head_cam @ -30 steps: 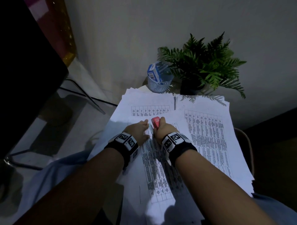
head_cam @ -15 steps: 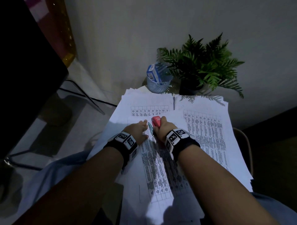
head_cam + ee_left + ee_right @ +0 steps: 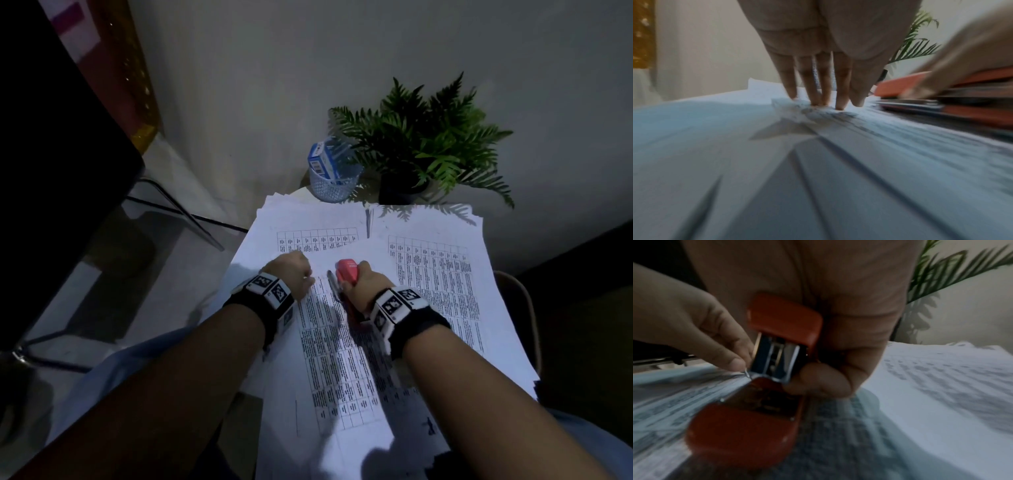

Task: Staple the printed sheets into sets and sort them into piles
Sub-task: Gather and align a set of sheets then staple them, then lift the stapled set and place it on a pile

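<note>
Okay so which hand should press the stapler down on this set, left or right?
Right, most likely. The right hand already grips the red stapler over the printed sheets. The left hand has straight fingers pressing the sheets flat, so it is better left steadying them.

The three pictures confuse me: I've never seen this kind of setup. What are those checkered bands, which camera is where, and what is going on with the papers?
No machine here: a person works with bare hands. The checkered bands are wrist mounts, each carrying a camera that looks along the hand; the wide picture comes from a camera on the head.

In the head view, printed sheets with tables cover a small table. Behind them stand a mesh cup holding a blue box, and a potted fern.

The right hand grips a red stapler, seen close in its wrist view. The left hand presses straight fingers onto the paper beside it. A pen lies between the hands.
</note>
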Available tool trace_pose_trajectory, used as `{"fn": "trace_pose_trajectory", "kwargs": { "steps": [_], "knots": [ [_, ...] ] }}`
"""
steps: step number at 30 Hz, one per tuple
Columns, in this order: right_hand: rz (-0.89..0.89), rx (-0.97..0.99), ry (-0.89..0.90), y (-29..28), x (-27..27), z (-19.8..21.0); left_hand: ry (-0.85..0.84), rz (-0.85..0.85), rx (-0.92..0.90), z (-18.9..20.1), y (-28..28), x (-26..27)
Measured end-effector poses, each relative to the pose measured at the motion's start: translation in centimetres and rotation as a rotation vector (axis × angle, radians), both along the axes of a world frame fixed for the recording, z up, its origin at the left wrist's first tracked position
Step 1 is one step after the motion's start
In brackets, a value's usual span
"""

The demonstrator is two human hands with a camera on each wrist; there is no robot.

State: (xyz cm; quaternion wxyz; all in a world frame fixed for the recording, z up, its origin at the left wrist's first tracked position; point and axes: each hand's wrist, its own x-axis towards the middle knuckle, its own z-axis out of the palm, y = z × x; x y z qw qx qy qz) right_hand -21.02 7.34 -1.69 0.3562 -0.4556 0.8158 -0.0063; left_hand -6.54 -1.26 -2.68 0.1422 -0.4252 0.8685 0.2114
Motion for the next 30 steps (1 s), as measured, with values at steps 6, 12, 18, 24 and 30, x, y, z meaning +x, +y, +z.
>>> {"fn": "trace_pose_trajectory", "kwargs": {
  "steps": [6,12,18,24,30],
  "knots": [
    [-0.339,0.02,0.116,4.1,-6.4,0.8,-0.103,0.116,-0.076,0.3,-1.4,-0.2],
    [-0.465,0.013,0.195,6.4,-9.4,1.7,-0.134,0.213,0.087,1.4,-1.6,0.1],
    [-0.415,-0.462,0.086,5.5,-6.3,6.4,0.468,0.383,0.154,5.7,0.2,2.5],
    [-0.475,-0.529,-0.552,4.9,1.3,10.0,0.809,0.44,0.202,9.9,4.8,3.6],
    [-0.524,-0.57,-0.634,5.8,3.9,11.5,0.948,0.428,0.216,10.9,7.9,3.6]
  ]
}}
